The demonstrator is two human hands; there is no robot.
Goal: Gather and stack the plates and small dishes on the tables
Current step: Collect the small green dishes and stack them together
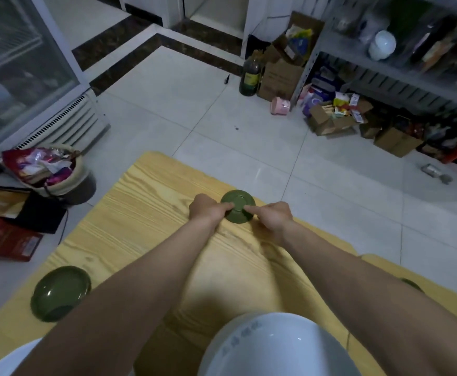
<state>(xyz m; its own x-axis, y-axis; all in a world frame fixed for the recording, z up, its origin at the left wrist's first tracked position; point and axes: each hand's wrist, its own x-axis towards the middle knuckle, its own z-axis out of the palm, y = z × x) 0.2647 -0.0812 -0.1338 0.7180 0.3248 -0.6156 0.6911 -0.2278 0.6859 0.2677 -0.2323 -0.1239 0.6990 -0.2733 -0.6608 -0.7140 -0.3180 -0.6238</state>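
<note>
A small green dish (238,204) lies upside down near the far edge of the yellow wooden table (129,229). My left hand (208,210) pinches its left rim with thumb on top. My right hand (272,217) grips its right rim the same way. A larger green dish (60,293) sits at the table's left edge. A white plate (273,346) lies near me between my forearms. Another white plate (10,359) shows at the bottom left corner. Part of a green dish (412,284) peeks out behind my right forearm.
Beyond the table is tiled floor. A full waste bin (59,172) and red boxes (2,240) stand left of the table. Cardboard boxes (330,120), a dark bottle (251,74) and a metal shelf (398,63) line the far right.
</note>
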